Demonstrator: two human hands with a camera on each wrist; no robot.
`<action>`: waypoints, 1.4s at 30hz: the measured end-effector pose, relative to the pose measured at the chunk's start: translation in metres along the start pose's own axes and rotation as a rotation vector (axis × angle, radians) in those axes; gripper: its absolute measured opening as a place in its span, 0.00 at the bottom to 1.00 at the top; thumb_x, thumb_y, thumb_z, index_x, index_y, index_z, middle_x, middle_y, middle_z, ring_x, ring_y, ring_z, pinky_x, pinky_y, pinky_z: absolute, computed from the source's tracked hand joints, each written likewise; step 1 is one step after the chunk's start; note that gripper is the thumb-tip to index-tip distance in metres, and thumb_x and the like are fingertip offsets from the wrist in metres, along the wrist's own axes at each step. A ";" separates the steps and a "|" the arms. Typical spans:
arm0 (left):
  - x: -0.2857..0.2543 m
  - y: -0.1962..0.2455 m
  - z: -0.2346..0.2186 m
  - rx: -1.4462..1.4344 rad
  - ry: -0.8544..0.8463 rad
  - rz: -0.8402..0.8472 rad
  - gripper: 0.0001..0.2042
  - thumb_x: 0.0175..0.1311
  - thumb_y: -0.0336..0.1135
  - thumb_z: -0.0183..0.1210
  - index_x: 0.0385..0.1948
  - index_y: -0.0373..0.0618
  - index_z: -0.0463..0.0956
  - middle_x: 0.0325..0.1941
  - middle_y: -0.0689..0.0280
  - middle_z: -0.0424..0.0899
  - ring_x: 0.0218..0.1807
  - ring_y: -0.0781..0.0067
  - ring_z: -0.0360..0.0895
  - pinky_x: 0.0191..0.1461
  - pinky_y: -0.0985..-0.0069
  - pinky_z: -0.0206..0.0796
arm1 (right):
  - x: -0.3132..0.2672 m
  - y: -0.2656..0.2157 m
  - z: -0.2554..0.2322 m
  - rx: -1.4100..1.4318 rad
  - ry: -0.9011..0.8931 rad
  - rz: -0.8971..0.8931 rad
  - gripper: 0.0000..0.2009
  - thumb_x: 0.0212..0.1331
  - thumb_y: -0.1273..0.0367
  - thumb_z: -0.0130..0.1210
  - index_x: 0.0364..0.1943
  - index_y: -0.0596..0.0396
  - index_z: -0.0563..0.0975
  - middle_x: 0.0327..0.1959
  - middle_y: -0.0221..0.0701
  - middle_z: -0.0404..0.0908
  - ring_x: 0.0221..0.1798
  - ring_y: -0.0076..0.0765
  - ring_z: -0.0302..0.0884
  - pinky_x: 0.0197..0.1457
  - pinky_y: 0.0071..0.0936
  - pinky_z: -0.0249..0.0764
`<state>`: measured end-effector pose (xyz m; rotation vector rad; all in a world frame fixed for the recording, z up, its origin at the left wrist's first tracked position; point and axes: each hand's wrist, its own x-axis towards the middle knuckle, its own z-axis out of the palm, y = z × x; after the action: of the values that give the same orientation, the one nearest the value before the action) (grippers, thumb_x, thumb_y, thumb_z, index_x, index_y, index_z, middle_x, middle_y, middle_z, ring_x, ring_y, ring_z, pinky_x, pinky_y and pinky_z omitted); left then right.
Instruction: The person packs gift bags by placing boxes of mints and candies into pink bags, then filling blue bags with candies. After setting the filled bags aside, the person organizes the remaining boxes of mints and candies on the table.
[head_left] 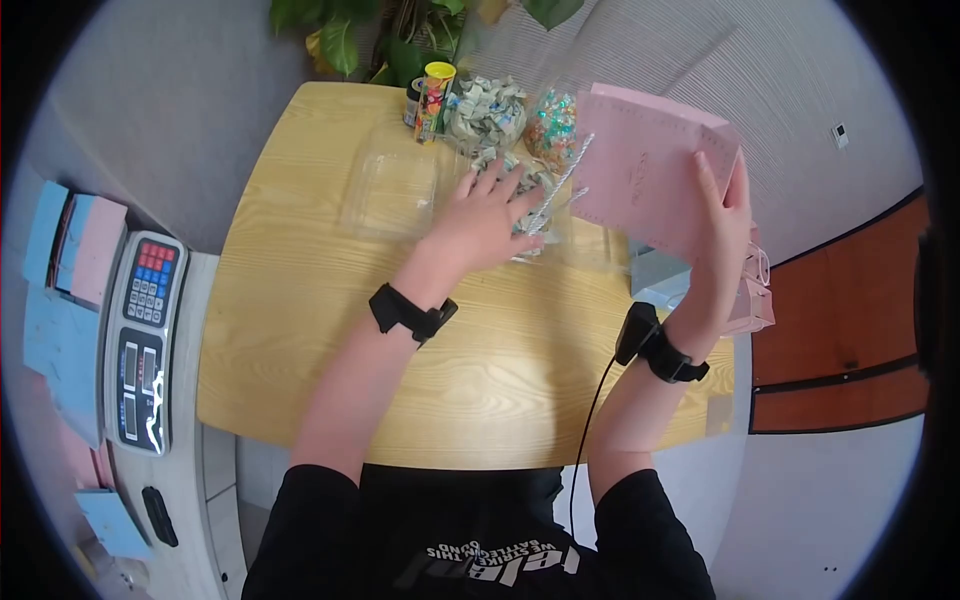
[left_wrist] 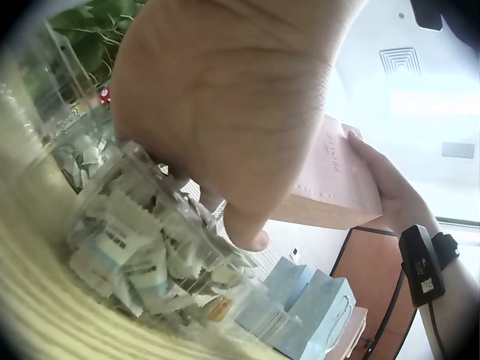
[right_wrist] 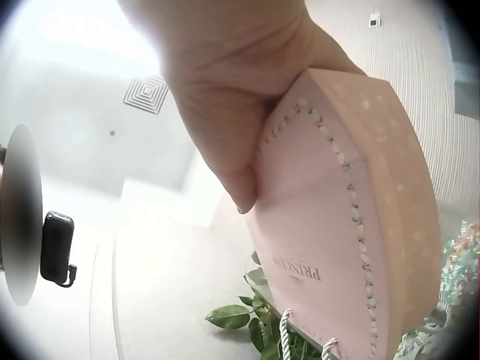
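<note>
The right hand (head_left: 722, 215) grips a pink paper bag (head_left: 640, 165) by its base end, thumb across the printed face; the bag is tipped on its side above the table's right part, its white rope handles (head_left: 560, 185) pointing left. In the right wrist view the thumb presses on the pink bag (right_wrist: 315, 225). The left hand (head_left: 475, 225) reaches, fingers spread, over a clear container of small wrapped packets (head_left: 535, 190). The left wrist view has the left hand (left_wrist: 225, 97) above those packets (left_wrist: 142, 255), its fingertips partly hidden.
An empty clear container (head_left: 390, 190) lies left of the left hand. Behind stand a yellow-lidded can (head_left: 433, 100), a container of crumpled packets (head_left: 487, 112) and colourful wrapped pieces (head_left: 550, 125). Blue bags (head_left: 660, 275) and pink bags (head_left: 750, 305) stand right. A scale (head_left: 145, 340) is far left.
</note>
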<state>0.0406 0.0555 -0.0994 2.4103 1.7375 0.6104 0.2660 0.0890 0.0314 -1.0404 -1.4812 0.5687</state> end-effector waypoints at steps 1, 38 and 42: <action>-0.001 0.001 0.000 0.020 -0.058 -0.006 0.35 0.62 0.56 0.53 0.68 0.47 0.58 0.74 0.53 0.53 0.76 0.48 0.44 0.76 0.60 0.40 | 0.000 0.005 -0.001 0.013 0.009 0.003 0.36 0.53 0.57 0.65 0.65 0.55 0.65 0.42 0.32 0.78 0.44 0.25 0.74 0.48 0.23 0.69; 0.037 0.006 0.011 0.241 0.021 0.020 0.35 0.62 0.64 0.48 0.65 0.49 0.62 0.70 0.52 0.59 0.74 0.45 0.48 0.69 0.42 0.41 | 0.000 0.017 -0.020 0.269 -0.046 -0.097 0.33 0.52 0.64 0.66 0.61 0.61 0.66 0.49 0.35 0.78 0.49 0.28 0.76 0.51 0.26 0.73; 0.039 0.006 0.005 0.292 -0.043 0.157 0.28 0.64 0.59 0.49 0.57 0.47 0.71 0.69 0.56 0.64 0.73 0.51 0.50 0.69 0.42 0.42 | 0.000 0.014 -0.021 0.267 -0.065 -0.100 0.34 0.51 0.64 0.66 0.61 0.62 0.66 0.50 0.37 0.78 0.50 0.30 0.77 0.51 0.27 0.74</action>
<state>0.0579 0.0905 -0.0924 2.7523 1.7384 0.3358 0.2898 0.0912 0.0243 -0.7422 -1.4591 0.7123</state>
